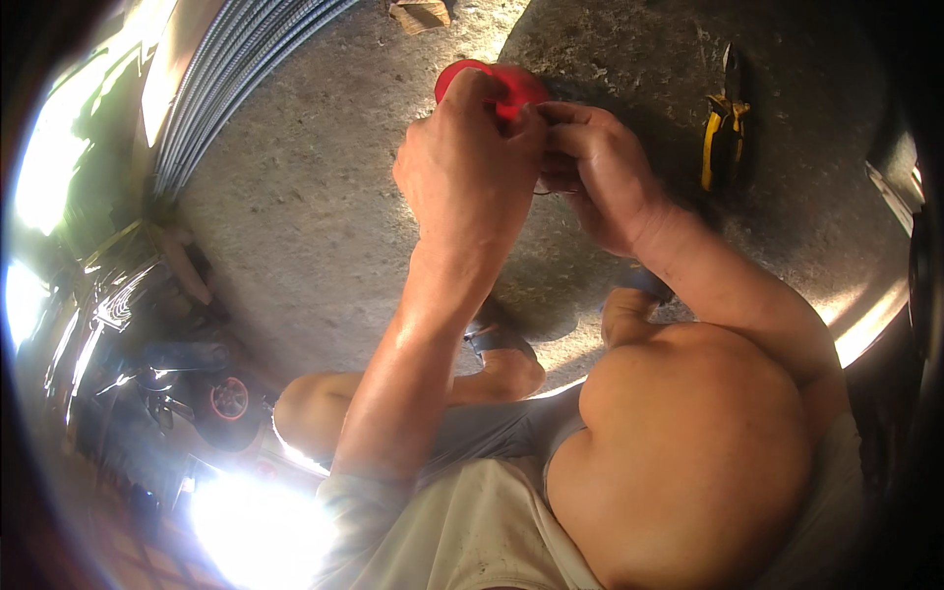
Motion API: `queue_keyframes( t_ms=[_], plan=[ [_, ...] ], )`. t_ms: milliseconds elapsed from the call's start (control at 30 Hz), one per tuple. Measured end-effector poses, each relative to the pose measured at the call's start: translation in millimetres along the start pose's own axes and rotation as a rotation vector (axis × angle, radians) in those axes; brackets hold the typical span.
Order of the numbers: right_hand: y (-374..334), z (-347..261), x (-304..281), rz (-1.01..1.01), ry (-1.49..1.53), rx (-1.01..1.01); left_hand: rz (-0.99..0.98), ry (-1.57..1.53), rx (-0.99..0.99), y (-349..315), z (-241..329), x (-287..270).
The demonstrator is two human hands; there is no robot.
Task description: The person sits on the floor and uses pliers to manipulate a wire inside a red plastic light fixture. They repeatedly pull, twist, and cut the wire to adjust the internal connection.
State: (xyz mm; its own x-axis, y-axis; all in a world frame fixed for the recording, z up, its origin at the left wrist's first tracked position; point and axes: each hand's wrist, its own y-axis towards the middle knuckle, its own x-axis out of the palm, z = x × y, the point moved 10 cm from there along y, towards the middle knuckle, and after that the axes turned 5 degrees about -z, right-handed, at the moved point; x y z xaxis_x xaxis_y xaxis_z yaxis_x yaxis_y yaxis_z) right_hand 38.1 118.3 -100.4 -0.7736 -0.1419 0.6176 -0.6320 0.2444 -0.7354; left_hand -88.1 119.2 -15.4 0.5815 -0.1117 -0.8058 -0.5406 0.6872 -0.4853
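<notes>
Red piece [519, 87]: at the fingers of the left hand [467, 162], over the concrete floor [295, 197]; looks light and stiff, probably smooth plastic, so perhaps a little slippery
Likely best hold: its rounded rim, with light pressure
Left hand: curled over the red piece and seemingly holding it, back of the hand upward, fingertips partly hidden
Right hand [610, 177]: fingers bent and drawn narrow beside the left one; what they grip, I cannot tell
Forearms: left [413, 364] nearly straight ahead, right [737, 265] slanting inward past the bent knee [688, 452]
</notes>
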Motion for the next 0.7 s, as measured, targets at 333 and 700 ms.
queue_keyframes(
  t_ms=[333, 700],
  plan=[
    [3.2, 13.8, 9.0, -0.07, 0.15, 0.081, -0.01, -0.112, 0.064, 6.4, 2.4, -1.0],
    [4.6, 7.8, 2.2, -0.052, 0.059, 0.066, -0.032, -0.151, 0.072, 5.2, 0.3, 0.3]
  ],
)
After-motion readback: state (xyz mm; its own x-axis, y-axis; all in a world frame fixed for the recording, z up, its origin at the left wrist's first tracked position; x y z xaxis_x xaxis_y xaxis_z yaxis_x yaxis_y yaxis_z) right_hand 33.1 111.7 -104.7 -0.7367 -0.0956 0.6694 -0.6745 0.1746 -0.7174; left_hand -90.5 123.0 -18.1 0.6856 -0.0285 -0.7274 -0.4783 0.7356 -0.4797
